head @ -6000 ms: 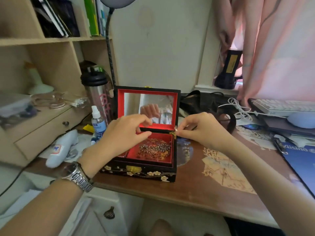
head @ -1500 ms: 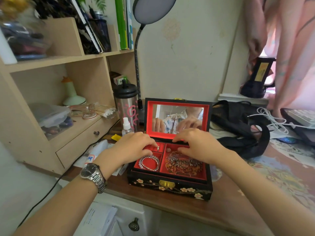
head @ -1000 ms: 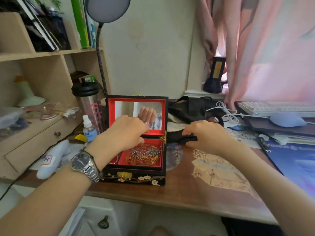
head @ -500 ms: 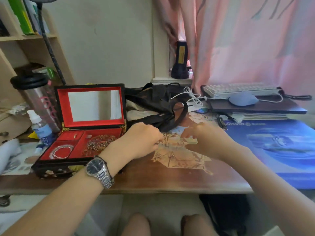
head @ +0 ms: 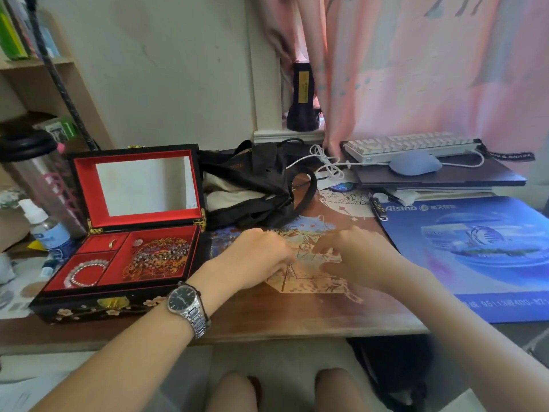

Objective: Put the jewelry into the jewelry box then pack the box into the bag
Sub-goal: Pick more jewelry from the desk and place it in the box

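Red-lined, seemingly floral black jewelry box [head: 98, 307]

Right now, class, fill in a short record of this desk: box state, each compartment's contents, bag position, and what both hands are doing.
box: jewelry box open, mirrored lid upright, on the desk
small back compartment: ring
front left compartment: pearl bracelet
large compartment: beaded jewelry
bag: black bag lying behind and right of the box, not yet packed
left hand: fingers curled low over the desk, right of the box; what they hold cannot be told
right hand: fingers curled close to the left hand; contents unclear
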Motion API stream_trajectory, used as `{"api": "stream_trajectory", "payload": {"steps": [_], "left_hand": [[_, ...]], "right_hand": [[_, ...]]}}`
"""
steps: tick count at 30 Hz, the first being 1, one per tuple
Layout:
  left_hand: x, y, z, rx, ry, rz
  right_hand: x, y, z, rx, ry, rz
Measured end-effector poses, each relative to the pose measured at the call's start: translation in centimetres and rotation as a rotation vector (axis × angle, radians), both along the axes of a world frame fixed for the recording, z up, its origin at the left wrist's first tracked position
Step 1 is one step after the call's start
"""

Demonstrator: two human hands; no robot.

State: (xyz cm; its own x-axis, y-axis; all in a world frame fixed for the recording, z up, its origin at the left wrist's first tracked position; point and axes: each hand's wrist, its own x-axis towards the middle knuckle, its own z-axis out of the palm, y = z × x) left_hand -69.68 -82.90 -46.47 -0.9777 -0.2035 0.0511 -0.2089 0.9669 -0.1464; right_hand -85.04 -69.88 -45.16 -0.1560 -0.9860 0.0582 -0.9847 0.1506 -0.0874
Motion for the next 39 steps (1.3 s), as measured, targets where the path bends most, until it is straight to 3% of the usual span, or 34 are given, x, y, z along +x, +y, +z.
{"api": "stream_trajectory", "payload": {"steps": [11,22,39], "left_hand": [[-0.1,0.0,-0.5,0.084,0.094,0.018],[0.1,-0.2,0.1,0.238,0.058,0.113],[2.6,-1.2,3.6,0.154,0.176,0.134]], "right_hand": [[0.2,-0.2,-0.6,-0.010,-0.048,0.026],[0.5,-0.6,-1.2,-0.007,-0.098,0.038],[2.2,-2.7,-1.4,0.036,-0.144,0.050]]}}
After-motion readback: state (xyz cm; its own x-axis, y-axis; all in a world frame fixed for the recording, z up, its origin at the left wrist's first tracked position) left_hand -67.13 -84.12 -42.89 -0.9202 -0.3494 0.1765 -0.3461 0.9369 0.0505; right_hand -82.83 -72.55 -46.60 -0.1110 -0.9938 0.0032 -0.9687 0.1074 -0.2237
